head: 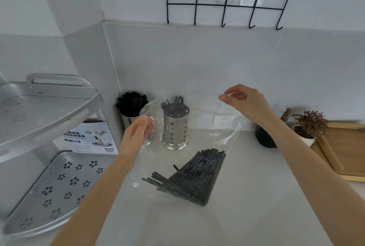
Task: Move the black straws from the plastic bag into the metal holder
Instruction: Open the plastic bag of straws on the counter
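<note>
A clear plastic bag (207,127) is stretched above the counter between my two hands. My left hand (138,129) pinches its left edge and my right hand (245,101) pinches its upper right edge. A bundle of black straws (193,178) lies fanned out in the bag's bottom, resting on the counter. Behind the bag stands the perforated metal holder (174,127), upright, with a few black straws (175,100) sticking out of its top. The holder is seen through the plastic.
A second metal cup full of black straws (131,101) stands left of the holder by the wall. A silver two-tier rack (47,107) and a white box (92,137) fill the left. A dark pot (264,137), a small plant (310,123) and a wooden tray (343,147) sit at the right.
</note>
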